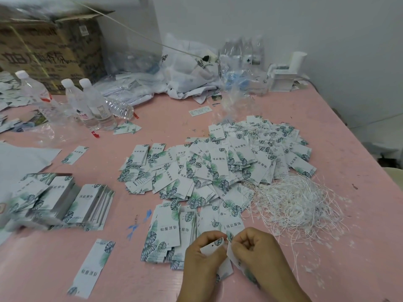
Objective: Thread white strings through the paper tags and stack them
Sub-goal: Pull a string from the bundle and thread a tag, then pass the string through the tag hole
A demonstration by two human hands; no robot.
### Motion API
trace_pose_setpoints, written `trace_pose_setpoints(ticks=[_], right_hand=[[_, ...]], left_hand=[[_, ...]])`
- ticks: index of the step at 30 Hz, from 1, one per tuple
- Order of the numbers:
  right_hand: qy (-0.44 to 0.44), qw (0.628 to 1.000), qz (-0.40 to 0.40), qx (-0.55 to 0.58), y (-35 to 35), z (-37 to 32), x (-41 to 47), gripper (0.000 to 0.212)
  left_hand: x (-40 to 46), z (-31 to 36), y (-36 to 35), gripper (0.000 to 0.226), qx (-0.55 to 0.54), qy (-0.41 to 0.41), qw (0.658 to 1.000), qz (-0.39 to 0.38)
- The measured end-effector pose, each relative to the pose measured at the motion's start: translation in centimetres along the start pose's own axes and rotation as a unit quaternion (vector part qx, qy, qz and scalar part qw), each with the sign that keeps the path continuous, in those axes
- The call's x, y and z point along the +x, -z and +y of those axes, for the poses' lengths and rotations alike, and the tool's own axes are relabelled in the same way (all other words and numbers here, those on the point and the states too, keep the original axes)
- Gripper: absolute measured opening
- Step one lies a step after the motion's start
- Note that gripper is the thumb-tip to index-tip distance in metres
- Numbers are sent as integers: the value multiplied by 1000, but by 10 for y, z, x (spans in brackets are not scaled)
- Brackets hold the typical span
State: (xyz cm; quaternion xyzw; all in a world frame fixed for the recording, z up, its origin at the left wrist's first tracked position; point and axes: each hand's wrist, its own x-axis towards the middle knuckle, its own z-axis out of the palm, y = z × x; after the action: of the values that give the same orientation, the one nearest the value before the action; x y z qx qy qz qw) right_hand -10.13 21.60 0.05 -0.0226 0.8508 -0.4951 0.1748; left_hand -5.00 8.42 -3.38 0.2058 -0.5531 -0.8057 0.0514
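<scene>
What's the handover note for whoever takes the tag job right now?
Left hand and right hand: both pinch a tag near the front edge of the pink table; whether a string is in it cannot be told.
Strings: loose white tangle to the right of the hands.
Loose tags: big spread pile mid-table.
Stacks: neat piles at left, more just left of the hands.
Done: cannot tell how many tags are strung.
Left: string the held tag, then work through the loose pile and stack them.

Pink table [340, 149] — tags [218, 168], strings [296, 201], perhaps bottles [87, 105].
</scene>
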Motion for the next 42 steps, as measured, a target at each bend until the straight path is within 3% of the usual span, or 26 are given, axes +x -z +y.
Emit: trace_pose_setpoints(ticks=[5,7,10,14,16,18,20,21,24,25,28,42], right_hand=[[-52,983,-70,162,3,5,1,11],[-105,940,-91,313,8,11,4,4],[-174,855,-86,482,18,18,8,20],[-215,759,-74,610,29,16,7,12],[-209,707,-75,671,30,14,6,17],[-185,688,-75,698,28,10,5,16],[-151,713,-79,681,19,3,2,15],[-129,750,-79,644,15,-1,0,18],[-10,942,-28,335,1,-11,-8,14],[21,975,1,222,-3,-12,-10,18],[57,992,35,109,-9,-12,-13,26],[123,990,70,10,-14,-4,-9,23]], left_hand=[[1,1,-1,22,-34,14,998,43],[3,2,0,20,-77,39,995,53],[6,4,1,22,-142,67,986,62],[6,5,-2,15,-182,79,977,75],[5,6,-4,15,-177,85,977,80],[4,8,-5,17,-170,80,979,83],[3,11,-6,21,-167,72,980,75],[2,12,-7,22,-167,70,981,68],[-1,16,-11,21,-156,69,984,58],[-2,17,-13,19,-151,69,984,56],[-3,16,-13,18,-136,70,986,59],[2,10,-13,14,-167,122,977,55]])
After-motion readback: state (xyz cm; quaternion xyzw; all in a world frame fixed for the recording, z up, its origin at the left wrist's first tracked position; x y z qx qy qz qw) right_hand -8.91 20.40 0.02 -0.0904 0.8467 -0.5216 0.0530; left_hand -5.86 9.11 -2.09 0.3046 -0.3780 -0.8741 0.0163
